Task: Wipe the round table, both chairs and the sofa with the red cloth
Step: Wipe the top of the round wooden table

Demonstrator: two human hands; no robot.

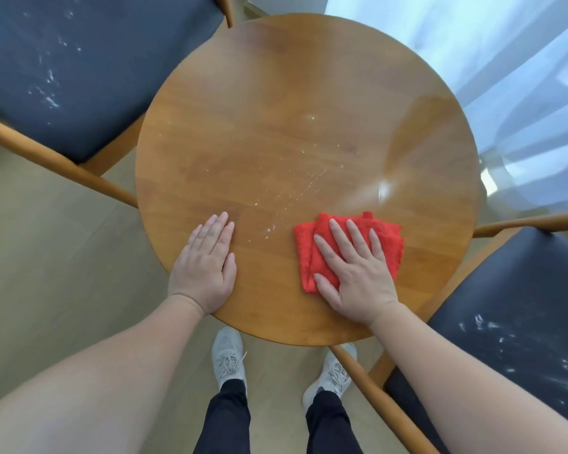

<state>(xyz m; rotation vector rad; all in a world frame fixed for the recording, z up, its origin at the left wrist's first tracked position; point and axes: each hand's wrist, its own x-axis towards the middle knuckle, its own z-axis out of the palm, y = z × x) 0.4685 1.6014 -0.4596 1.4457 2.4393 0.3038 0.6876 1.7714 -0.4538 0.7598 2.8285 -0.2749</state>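
Note:
A round wooden table [276, 93] fills the middle of the head view, with white crumbs [289, 191] scattered across its near half. My right hand [351, 270] lies flat, fingers spread, pressing a folded red cloth [391, 244] onto the table's near right part. My left hand [207, 263] rests flat on the near left edge, holding nothing. One chair with a dark seat [79, 70] stands at the far left, another dark-seated chair [518, 322] at the near right. Both seats carry white specks. No sofa is in view.
Sheer white curtains [505, 77] hang at the far right beside the table. Wooden chair frames [53, 162] reach close to the table on both sides. My feet in grey shoes [228, 358] stand on the pale floor under the near edge.

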